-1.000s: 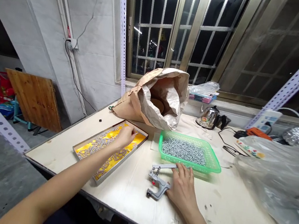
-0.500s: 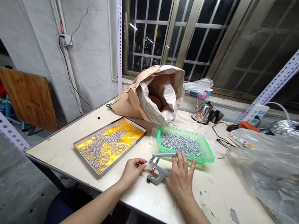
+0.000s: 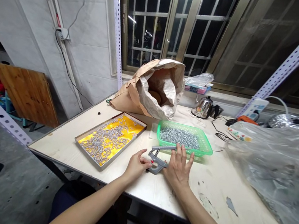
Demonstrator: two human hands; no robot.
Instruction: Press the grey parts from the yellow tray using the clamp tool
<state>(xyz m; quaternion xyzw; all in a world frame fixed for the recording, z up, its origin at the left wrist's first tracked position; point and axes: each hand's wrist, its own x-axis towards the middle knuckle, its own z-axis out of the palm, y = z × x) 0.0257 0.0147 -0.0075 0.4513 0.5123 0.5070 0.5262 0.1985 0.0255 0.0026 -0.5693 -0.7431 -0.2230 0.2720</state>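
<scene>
Table [image 3: 152, 191] pale wood, and the near edge runs across the bottom of the view. Both forearms come in from the near side.

Left hand [image 3: 135, 165] is near centre, thumb and forefinger pinched together at the head of the hand press tool [image 3: 157, 161]. Whatever is between the fingertips is too small to make out.

Right hand [image 3: 178, 168] is just right of the left, palm down, fingers spread and straight. It lies flat over the rear of the tool, fingertips reaching the upper lever by the basket.

The tool is grey metal with a red bit at its head. It lies on the table between the two hands, just near of the green basket [image 3: 207, 152].

The basket holds a heap of small silver metal pieces [image 3: 180, 136].

Left of the tool is a shallow tray [image 3: 87, 152] with a yellow lining, set at a slant. More small metal pieces [image 3: 105, 142] are scattered in it.

A big clear plastic bag [image 3: 275, 169] covers the right side of the table.

Farther back, a brown paper sack [image 3: 153, 89] lies on its side, mouth open toward the camera. A steel kettle [image 3: 202, 108] sits right of it.

A white power strip [image 3: 254, 106] is on the sill at far right. Barred window [image 3: 177, 20] is behind, dark outside. A wooden board [image 3: 25, 92] leans at far left, off the table.
</scene>
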